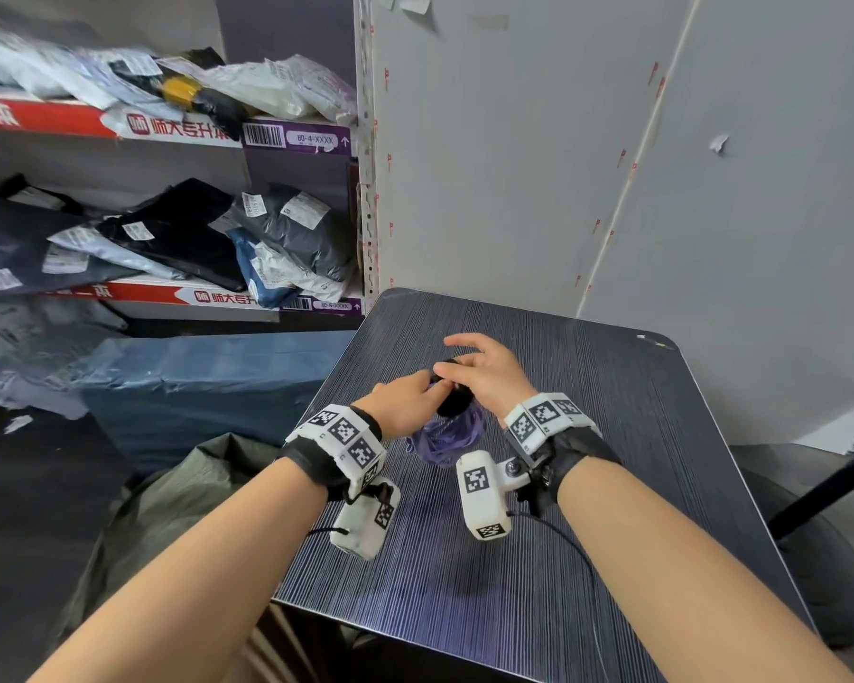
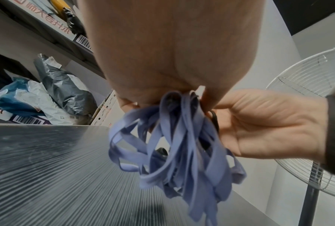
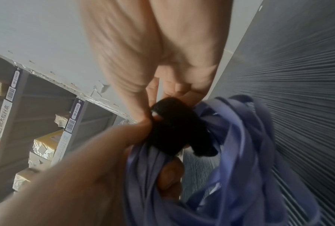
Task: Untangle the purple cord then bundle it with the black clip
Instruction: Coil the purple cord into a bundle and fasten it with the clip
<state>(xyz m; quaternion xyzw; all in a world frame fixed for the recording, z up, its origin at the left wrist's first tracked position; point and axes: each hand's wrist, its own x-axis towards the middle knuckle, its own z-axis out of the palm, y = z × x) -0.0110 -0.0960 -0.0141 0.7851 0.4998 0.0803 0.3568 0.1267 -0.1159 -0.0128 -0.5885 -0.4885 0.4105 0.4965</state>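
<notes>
Dark, fine-striped tabletop against a grey wall: above its middle I see the purple cord, a flat ribbon-like cord gathered into a hank of loops that hangs from both hands and sits close over the surface; whether its lowest loops touch the table I cannot tell. Around the hank's upper end sits the black clip, a soft, fuzzy-looking black band; in the right wrist view it lies across the gathered top of the cord.

At 9 o'clock of the clip, my left hand grips the neck of the bundle, fingers curled around the strands and thumb pressed against the black band. At 2 o'clock of the clip, my right hand pinches the clip between thumb and fingertips, with the index finger held out straight above. In the left wrist view the loops spill down below the left palm, the right hand alongside.

At 9 to 11 o'clock of the table, metal shelves carry heaps of mail parcels. A white fan stands beside the table.
</notes>
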